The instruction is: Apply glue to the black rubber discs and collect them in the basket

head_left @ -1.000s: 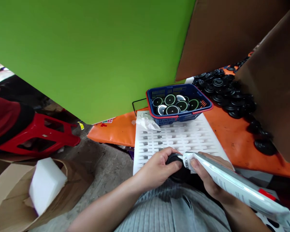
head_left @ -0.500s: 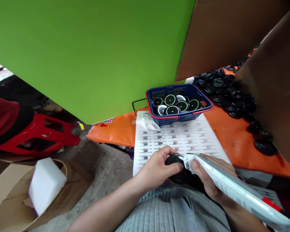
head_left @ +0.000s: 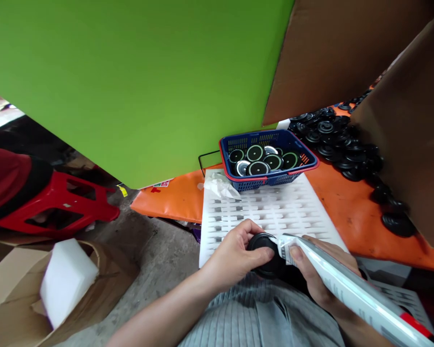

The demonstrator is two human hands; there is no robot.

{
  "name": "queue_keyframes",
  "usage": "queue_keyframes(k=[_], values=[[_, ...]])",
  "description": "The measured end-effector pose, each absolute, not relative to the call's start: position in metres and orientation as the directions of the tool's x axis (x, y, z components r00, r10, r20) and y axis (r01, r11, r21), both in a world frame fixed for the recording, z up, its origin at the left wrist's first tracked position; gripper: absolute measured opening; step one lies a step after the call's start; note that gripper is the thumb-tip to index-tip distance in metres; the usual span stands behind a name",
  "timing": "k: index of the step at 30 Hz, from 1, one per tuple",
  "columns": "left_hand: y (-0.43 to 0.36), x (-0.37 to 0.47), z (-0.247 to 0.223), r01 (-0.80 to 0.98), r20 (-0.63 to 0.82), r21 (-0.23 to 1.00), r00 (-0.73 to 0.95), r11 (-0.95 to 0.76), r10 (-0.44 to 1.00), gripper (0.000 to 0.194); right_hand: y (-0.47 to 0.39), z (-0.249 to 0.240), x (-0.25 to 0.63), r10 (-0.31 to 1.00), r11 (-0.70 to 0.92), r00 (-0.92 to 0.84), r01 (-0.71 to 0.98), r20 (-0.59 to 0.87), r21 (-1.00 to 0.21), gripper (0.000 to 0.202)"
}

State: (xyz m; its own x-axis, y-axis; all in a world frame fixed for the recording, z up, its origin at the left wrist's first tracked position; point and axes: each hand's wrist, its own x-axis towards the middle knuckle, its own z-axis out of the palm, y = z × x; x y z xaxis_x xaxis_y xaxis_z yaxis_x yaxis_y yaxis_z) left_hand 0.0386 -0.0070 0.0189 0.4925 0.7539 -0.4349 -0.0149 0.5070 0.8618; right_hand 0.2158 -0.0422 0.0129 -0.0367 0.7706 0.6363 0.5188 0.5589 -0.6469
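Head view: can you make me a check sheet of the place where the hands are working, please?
Surface: white slatted board on orange cover.
Job's things: black disc; tube, tip by the disc's edge, contact unclear; basket holding ringed discs.
Clutter: crumpled white scrap; heap of black parts at right.
Hands: left hand holds black disc; right hand holds tube.
Cables: nothing seen.
Surroundings: green panel, cardboard, red stool, foam block in a carton.

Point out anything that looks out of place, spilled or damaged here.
The crumpled white scrap stands out most: it lies loose on the slotted white board, beside the blue basket, looking like litter. I see no spill around the black disc in the left hand or the white tube in the right hand.
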Motion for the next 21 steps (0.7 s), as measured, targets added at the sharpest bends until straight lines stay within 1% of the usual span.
queue_keyframes(k=[4, 8, 11, 16, 19, 21], values=[[-0.007, 0.039, 0.019, 0.007, -0.440, 0.866, 0.485, 0.500, 0.756, 0.025, -0.044, 0.011, 0.218, 0.757, 0.559, -0.025, 0.541, 0.653, -0.628, 0.018], [-0.007, 0.040, 0.020, 0.042, -0.412, 0.888, 0.510, 0.457, 0.755, 0.029, -0.046, 0.006, 0.221, 0.758, 0.549, -0.022, 0.560, 0.652, -0.621, 0.017], [-0.007, 0.040, 0.023, 0.051, -0.416, 0.888, 0.518, 0.458, 0.748, 0.025, -0.046, 0.003, 0.221, 0.761, 0.539, -0.010, 0.566, 0.649, -0.624, 0.018], [-0.007, 0.039, 0.027, 0.107, -0.422, 0.898, 0.483, 0.427, 0.767, 0.017, -0.047, 0.008, 0.221, 0.758, 0.545, -0.024, 0.571, 0.651, -0.613, 0.021], [-0.008, 0.040, 0.029, 0.106, -0.467, 0.869, 0.497, 0.483, 0.731, 0.017, -0.048, 0.012, 0.220, 0.768, 0.544, -0.053, 0.580, 0.638, -0.606, 0.022], [-0.008, 0.041, 0.029, 0.090, -0.476, 0.856, 0.518, 0.508, 0.710, 0.022, -0.048, 0.013, 0.220, 0.770, 0.540, -0.054, 0.587, 0.636, -0.603, 0.022]])
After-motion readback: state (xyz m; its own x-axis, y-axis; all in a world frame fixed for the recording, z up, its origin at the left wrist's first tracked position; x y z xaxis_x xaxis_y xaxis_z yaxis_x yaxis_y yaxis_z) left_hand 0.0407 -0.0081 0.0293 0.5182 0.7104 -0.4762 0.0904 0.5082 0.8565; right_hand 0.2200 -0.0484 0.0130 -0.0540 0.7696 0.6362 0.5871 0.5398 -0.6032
